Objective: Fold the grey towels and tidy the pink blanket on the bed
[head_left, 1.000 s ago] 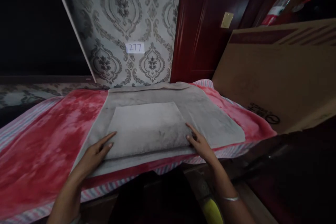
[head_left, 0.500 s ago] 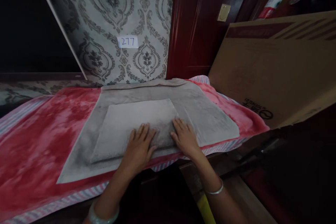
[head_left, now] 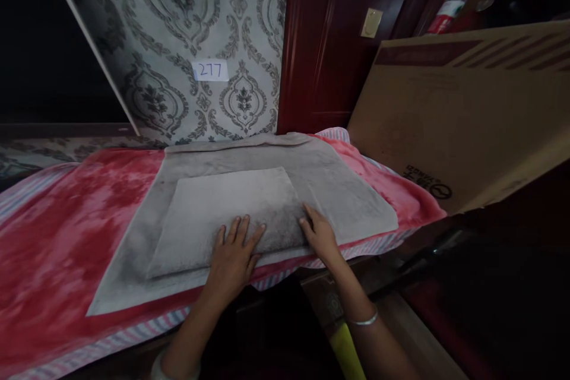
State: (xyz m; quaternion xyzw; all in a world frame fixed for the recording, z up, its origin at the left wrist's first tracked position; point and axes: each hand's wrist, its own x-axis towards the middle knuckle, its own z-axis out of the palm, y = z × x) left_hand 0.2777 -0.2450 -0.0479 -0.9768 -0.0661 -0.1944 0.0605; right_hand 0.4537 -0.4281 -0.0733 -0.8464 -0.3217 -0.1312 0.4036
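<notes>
A smaller folded grey towel [head_left: 222, 205] lies flat on a larger plush grey cloth [head_left: 356, 202]. My left hand [head_left: 234, 255] rests palm down on the towel's front part with its fingers spread. At the towel's right edge, my right hand [head_left: 321, 236] is turned on its side, index finger and thumb apart. Its other fingers are mostly hidden behind the index finger. The towel's surface looks darker between the two hands. Along its far edge, the larger cloth is rolled or bunched into a low ridge.
Under the grey cloth spreads a red blanket [head_left: 57, 237] with a striped border. A cardboard box [head_left: 458, 124] leans at the right, with a plastic bottle [head_left: 454, 6] behind it. A dark screen [head_left: 53, 53] stands at the left. A paper marked 277 [head_left: 211, 70] is on the wall.
My right hand has shifted to the towel's right edge and turned from palm down onto its side. My left hand remains on the towel, nearly in place. The view has shifted slightly.
</notes>
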